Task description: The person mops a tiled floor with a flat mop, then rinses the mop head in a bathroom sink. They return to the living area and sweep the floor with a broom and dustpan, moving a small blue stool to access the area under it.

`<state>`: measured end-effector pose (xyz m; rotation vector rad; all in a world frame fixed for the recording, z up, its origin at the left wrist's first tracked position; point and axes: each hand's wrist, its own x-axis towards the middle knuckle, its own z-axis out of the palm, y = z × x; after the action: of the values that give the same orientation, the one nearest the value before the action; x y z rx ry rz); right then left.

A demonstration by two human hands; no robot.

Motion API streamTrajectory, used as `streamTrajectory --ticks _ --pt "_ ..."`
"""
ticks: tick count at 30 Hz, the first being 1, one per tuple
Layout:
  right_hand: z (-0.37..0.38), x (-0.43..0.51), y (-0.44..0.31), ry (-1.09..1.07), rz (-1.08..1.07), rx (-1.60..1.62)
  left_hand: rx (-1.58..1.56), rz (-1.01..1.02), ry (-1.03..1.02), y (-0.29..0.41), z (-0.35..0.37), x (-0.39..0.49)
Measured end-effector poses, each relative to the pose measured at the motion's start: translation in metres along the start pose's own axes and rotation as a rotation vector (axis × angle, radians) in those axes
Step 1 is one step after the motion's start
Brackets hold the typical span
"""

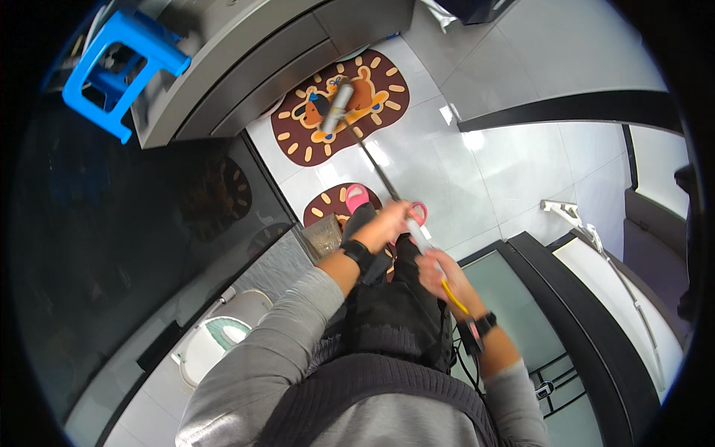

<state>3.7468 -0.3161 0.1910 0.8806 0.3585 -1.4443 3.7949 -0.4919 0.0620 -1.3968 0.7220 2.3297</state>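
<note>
My left hand (pixel 391 220) is closed around the handle of a long-handled roller (pixel 382 173), at the join of its dark shaft and white grip. Lower on the white grip, near its end, my right hand (pixel 447 276) is also closed; a yellow loop (pixel 454 297) lies against it. The blurred grey-and-white cylindrical head (pixel 337 107) is over a brown floor mat (pixel 304 152) with a cartoon dog pattern; whether it touches the mat cannot be told. A second brown mat (pixel 316 207) lies partly under my pink slippers (pixel 356 196).
A blue plastic stool (pixel 125 67) rests on the counter (pixel 206 53) above grey drawers. At left are a dark glass panel (pixel 139 195) and a toilet (pixel 206 349). A bin (pixel 324 237) stands near my feet. A white mop (pixel 611 262) leans at right, beside a black-framed glass door (pixel 514 296).
</note>
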Motion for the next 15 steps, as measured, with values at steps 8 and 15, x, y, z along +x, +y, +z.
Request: streamTrajectory --ticks 8,15 --pt "0.084 0.171 -0.070 -0.133 0.095 0.161 0.454 0.205 0.056 0.153 -0.080 0.099" --pt "0.061 0.055 -0.026 0.098 -0.152 0.320 0.387 -0.248 -0.030 0.080 0.035 0.068"
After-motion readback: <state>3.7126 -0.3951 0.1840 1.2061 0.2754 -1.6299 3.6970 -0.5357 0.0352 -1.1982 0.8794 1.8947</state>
